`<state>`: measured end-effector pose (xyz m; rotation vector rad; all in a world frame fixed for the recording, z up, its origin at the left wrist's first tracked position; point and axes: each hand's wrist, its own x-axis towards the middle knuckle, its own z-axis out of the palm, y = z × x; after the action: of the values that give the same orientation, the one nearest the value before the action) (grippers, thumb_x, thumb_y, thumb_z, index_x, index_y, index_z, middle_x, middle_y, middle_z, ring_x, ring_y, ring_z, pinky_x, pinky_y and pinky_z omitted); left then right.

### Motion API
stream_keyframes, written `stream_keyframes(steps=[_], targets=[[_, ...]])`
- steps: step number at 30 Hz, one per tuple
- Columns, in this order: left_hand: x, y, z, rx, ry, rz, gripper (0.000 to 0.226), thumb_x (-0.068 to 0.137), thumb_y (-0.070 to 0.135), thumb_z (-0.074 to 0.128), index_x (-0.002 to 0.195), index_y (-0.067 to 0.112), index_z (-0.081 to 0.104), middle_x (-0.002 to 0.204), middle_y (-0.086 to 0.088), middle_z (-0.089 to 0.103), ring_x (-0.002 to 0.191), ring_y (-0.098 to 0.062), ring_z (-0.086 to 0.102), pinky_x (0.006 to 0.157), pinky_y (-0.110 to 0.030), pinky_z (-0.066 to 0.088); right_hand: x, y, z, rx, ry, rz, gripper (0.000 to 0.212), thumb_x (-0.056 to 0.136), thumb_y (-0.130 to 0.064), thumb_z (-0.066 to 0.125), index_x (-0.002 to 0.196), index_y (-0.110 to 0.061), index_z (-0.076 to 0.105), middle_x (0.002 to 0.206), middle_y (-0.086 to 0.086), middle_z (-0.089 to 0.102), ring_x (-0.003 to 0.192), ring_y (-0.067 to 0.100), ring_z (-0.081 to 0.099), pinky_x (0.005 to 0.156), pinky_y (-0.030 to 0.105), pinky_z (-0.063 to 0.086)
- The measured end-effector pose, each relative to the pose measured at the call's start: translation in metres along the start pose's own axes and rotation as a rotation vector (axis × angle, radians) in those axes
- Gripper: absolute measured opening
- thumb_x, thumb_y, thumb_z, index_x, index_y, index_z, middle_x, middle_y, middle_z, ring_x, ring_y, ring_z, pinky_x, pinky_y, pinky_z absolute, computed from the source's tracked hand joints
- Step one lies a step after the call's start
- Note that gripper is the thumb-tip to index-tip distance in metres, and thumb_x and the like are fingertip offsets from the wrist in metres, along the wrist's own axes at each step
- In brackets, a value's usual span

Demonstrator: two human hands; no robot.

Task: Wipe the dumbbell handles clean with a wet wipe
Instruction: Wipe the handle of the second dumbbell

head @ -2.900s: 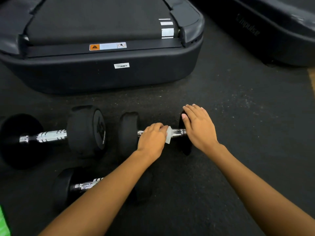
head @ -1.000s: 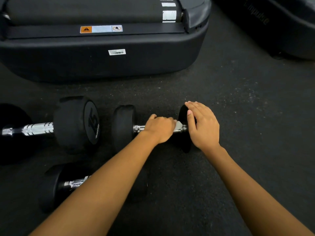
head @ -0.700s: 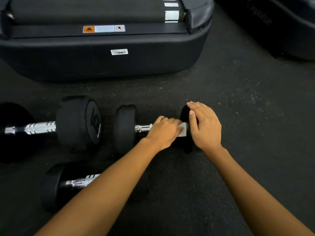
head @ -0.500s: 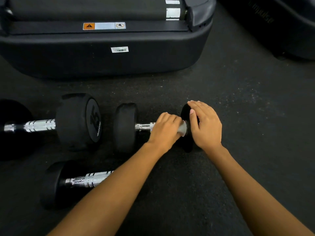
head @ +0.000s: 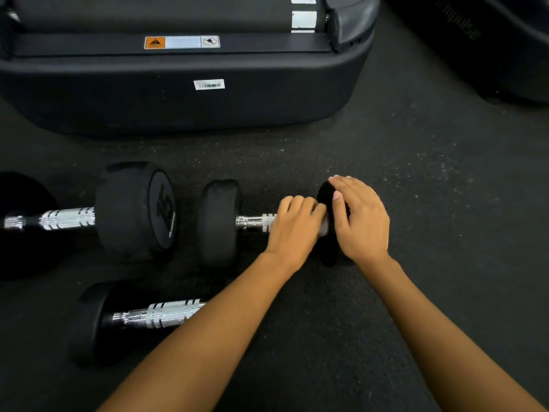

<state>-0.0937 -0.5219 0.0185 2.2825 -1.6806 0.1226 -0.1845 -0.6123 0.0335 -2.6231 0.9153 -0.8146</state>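
Three dumbbells lie on the dark rubber floor (head: 430, 203). The one being cleaned, the right dumbbell (head: 218, 224), lies sideways in the middle of the view, with its chrome handle (head: 255, 222) running left to right between two black heads.

The left hand (head: 297, 227) is curled over the right end of that handle, fingers wrapped down around it. It grips the wet wipe (head: 324, 228), of which only a pale sliver shows at the fingertips, right against the right head. The right hand (head: 361, 221) lies flat on top of that right head, fingers straight and together, holding nothing.

Just to the left lies a larger dumbbell (head: 133, 209) marked 15 on its end face, its heads close to the cleaned one. A third dumbbell (head: 160, 313) lies nearer, partly hidden under the left forearm.

On the far side stands the black base of a treadmill (head: 178, 108) with an orange warning label and a barcode sticker. Another black machine (head: 490, 40) sits at the far right.
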Motion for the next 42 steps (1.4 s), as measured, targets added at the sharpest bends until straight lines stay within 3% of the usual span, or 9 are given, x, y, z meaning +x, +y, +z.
stream_keyframes(steps=[12,14,16,19,24,29,32,37,42], targets=[[-0.016,-0.009,0.012,-0.039,0.096,0.119,0.039,0.077,0.018,0.072,0.114,0.008,0.064,0.109,-0.005,0.066,0.097,-0.02,0.061,0.089,-0.033,0.046,0.0,-0.001,-0.001,0.014,0.017,0.007,0.042,0.096,-0.029,0.032,0.122,-0.012,0.061,0.124,0.002,0.062,0.124,0.016,0.05,0.106,0.026,0.032],[-0.008,-0.012,0.01,-0.069,0.029,0.077,0.038,0.078,0.014,0.071,0.115,0.009,0.063,0.109,-0.005,0.066,0.099,-0.022,0.061,0.094,-0.035,0.042,-0.001,-0.001,-0.001,0.016,0.021,0.005,0.042,0.096,-0.028,0.033,0.121,-0.012,0.061,0.124,0.003,0.062,0.123,0.017,0.05,0.106,0.025,0.031],[0.0,-0.014,0.006,-0.103,-0.088,0.014,0.025,0.091,0.017,0.054,0.115,0.012,0.062,0.109,-0.005,0.066,0.102,-0.022,0.059,0.103,-0.035,0.03,-0.001,-0.001,0.0,0.017,0.014,0.004,0.041,0.096,-0.028,0.033,0.122,-0.012,0.061,0.125,0.003,0.062,0.123,0.017,0.05,0.106,0.025,0.031],[0.016,-0.022,-0.003,-0.057,-0.278,-0.13,0.034,0.099,0.024,0.032,0.105,0.015,0.064,0.101,-0.003,0.067,0.099,-0.021,0.06,0.109,-0.039,0.015,-0.001,0.0,0.0,0.017,-0.002,0.006,0.041,0.096,-0.029,0.033,0.123,-0.013,0.06,0.126,0.003,0.061,0.124,0.017,0.05,0.107,0.027,0.032],[0.03,-0.025,-0.013,-0.045,-0.496,-0.234,0.033,0.098,0.024,0.03,0.089,0.017,0.061,0.103,-0.004,0.064,0.102,-0.024,0.057,0.109,-0.047,0.014,-0.001,0.001,0.0,0.022,0.005,0.006,0.041,0.096,-0.028,0.034,0.123,-0.013,0.06,0.126,0.002,0.061,0.124,0.016,0.05,0.107,0.029,0.034],[0.025,-0.001,-0.008,-0.101,-0.445,-0.137,0.027,0.099,0.022,0.032,0.113,0.013,0.053,0.115,-0.005,0.06,0.113,-0.023,0.053,0.112,-0.047,0.01,0.0,0.001,-0.001,0.033,0.004,0.005,0.042,0.096,-0.029,0.033,0.122,-0.012,0.06,0.125,0.003,0.061,0.124,0.017,0.05,0.107,0.03,0.034],[0.022,-0.021,-0.013,-0.124,-0.443,-0.19,0.037,0.102,0.027,0.022,0.111,0.014,0.055,0.11,-0.006,0.063,0.11,-0.022,0.056,0.112,-0.046,0.008,0.0,0.001,-0.001,0.032,0.005,0.004,0.042,0.096,-0.029,0.033,0.123,-0.012,0.06,0.126,0.003,0.061,0.123,0.017,0.05,0.107,0.029,0.033],[0.033,-0.026,-0.018,-0.027,-0.601,-0.237,0.03,0.098,0.02,0.031,0.109,0.015,0.058,0.113,-0.006,0.062,0.11,-0.026,0.055,0.111,-0.051,0.015,0.0,0.002,0.0,0.03,-0.007,0.01,0.042,0.096,-0.03,0.032,0.123,-0.014,0.06,0.126,0.002,0.061,0.124,0.017,0.049,0.108,0.029,0.033],[0.031,-0.007,-0.013,-0.192,-0.536,-0.197,0.037,0.102,0.028,0.021,0.113,0.014,0.054,0.117,-0.007,0.061,0.114,-0.023,0.053,0.112,-0.049,0.01,0.0,0.002,0.0,0.036,-0.004,0.009,0.042,0.096,-0.03,0.032,0.123,-0.013,0.06,0.126,0.003,0.061,0.124,0.017,0.05,0.107,0.03,0.033]])
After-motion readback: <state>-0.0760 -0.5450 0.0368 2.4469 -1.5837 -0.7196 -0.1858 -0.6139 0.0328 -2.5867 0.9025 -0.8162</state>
